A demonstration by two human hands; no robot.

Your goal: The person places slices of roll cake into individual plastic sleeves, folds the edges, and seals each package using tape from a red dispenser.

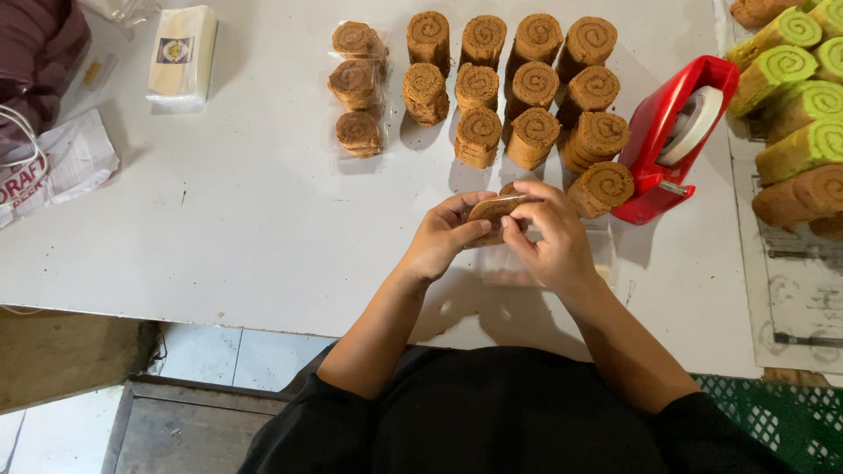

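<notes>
From the head camera, both hands meet near the table's middle: the left hand (442, 239) and right hand (549, 237) are each pinched closed on 1 brown swirl roll slice (492, 211) in a clear wrapper, held just above the white table (246, 202). At 12 o'clock stand rows of bare brown slices (527, 88); at 11 o'clock, 3 wrapped ones (357, 88). The red tape dispenser (672, 140) sits at 2 o'clock. Judging by this, steady thumbs and a taut, smooth film would keep the wrap neat.
</notes>
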